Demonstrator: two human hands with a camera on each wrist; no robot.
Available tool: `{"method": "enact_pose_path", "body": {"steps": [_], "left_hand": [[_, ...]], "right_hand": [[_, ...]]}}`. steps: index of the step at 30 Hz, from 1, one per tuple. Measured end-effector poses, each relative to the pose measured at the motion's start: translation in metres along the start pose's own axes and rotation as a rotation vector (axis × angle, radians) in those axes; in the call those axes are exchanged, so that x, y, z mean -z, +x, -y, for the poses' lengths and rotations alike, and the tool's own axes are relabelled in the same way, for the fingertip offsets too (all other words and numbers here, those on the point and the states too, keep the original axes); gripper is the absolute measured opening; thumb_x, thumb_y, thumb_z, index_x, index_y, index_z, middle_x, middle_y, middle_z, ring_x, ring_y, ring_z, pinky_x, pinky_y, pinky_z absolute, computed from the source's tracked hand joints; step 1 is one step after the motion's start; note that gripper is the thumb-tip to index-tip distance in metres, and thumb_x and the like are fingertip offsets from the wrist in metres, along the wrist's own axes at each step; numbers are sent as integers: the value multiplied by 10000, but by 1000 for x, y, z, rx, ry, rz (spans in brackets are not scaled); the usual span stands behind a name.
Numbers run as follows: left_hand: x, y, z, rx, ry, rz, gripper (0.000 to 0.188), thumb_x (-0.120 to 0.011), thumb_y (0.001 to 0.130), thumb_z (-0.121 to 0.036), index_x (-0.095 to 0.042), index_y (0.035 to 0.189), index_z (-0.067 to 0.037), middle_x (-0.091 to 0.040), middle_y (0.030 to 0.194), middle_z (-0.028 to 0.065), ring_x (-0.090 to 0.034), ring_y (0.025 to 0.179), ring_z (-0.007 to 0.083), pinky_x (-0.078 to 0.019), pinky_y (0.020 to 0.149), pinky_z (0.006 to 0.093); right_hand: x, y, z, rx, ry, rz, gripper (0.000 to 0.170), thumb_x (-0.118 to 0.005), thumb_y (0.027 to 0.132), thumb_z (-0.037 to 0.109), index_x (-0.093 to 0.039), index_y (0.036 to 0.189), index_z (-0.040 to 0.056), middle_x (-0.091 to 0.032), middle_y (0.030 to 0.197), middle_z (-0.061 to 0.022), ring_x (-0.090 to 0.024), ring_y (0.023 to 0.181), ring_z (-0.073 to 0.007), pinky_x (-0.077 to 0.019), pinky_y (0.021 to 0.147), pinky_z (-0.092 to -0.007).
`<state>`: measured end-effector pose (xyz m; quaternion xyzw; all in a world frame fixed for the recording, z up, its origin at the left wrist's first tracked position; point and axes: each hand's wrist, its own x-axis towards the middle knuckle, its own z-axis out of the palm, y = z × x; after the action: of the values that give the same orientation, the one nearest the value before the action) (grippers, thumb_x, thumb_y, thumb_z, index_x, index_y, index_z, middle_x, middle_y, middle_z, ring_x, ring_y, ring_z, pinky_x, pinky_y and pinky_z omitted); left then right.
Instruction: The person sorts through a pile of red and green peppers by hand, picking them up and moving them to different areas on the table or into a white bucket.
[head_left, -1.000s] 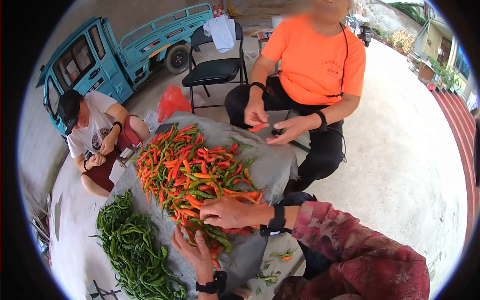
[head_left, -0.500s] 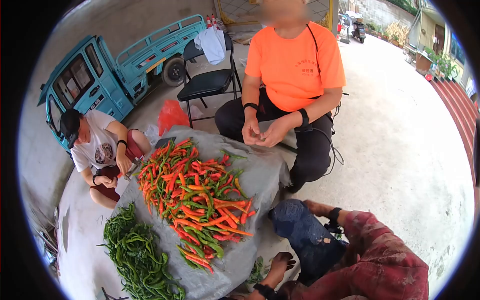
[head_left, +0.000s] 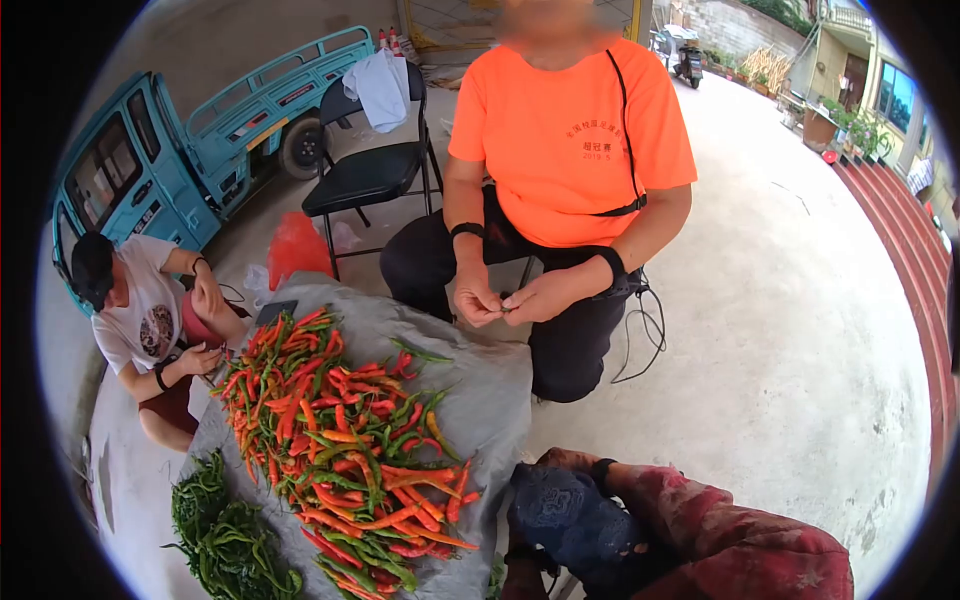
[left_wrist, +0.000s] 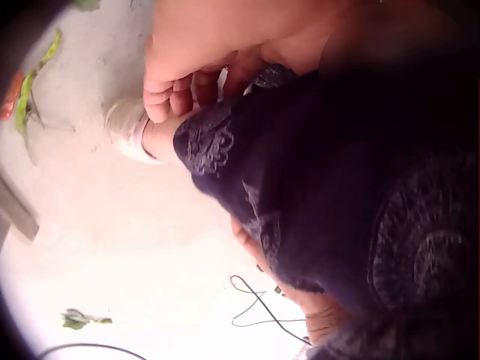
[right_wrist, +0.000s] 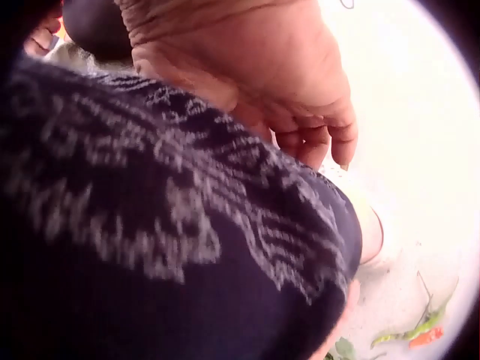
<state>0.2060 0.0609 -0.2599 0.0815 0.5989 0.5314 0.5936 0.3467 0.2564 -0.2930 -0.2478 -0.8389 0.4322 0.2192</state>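
Observation:
Dark blue patterned trousers (head_left: pixel 575 515) cover the wearer's bent leg, to the right of the table. My right hand (head_left: pixel 568 460) is at the far side of the knee. In the right wrist view this hand (right_wrist: pixel 247 67) grips the trouser leg (right_wrist: pixel 172 202), its fingertips curled and partly behind the cloth. The left wrist view has my left hand (left_wrist: pixel 232 45) with curled fingers at the trouser leg (left_wrist: pixel 255 172), above a pale sock (left_wrist: pixel 131 131). No pepper shows in either hand. Mixed red and green peppers (head_left: pixel 340 440) and green peppers (head_left: pixel 235 545) lie in separate piles.
A grey sheet (head_left: pixel 480 385) covers the table. Opposite sits a person in an orange shirt (head_left: pixel 575 140); another in a white shirt (head_left: pixel 150 310) sits at left. Behind are a black chair (head_left: pixel 365 180), a red bag (head_left: pixel 298 248) and a blue vehicle (head_left: pixel 145 185).
Both my hands have left the mixed peppers and moved right and down to the trouser leg. The head view has shifted, and the person in orange has brought both hands together.

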Motion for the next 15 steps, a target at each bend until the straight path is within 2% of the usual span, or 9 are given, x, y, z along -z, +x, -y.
{"method": "enact_pose_path", "body": {"steps": [3,9,11,15], "left_hand": [[0,2,-2,-83,26,30,283,-481,953,-306,-587,1084,-79,-592,1040,71,-582,927,221,-449,816,389],[1,2,-5,-285,65,89,285,-495,946,-319,-596,1058,-76,-591,1006,72,-579,907,226,-444,804,407],[2,1,-6,-369,78,106,286,-500,944,-323,-599,1049,-75,-590,995,73,-578,901,227,-442,800,412],[3,-1,-4,-486,106,124,288,-507,941,-329,-603,1036,-74,-589,977,73,-577,891,229,-439,794,421]], "right_hand": [[6,18,17,-94,70,32,231,-633,791,167,-655,914,-28,-666,875,-192,-638,798,-334,-499,711,-392],[19,-7,41,-220,165,92,235,-622,799,182,-658,898,-29,-666,861,-196,-640,804,-339,-496,703,-394],[29,-24,56,-138,68,-58,262,-587,818,220,-661,859,-28,-656,813,-209,-643,812,-349,-483,682,-405],[36,-45,86,-174,-91,-143,249,-584,815,212,-646,854,-26,-646,823,-228,-641,804,-351,-477,684,-413]]}}
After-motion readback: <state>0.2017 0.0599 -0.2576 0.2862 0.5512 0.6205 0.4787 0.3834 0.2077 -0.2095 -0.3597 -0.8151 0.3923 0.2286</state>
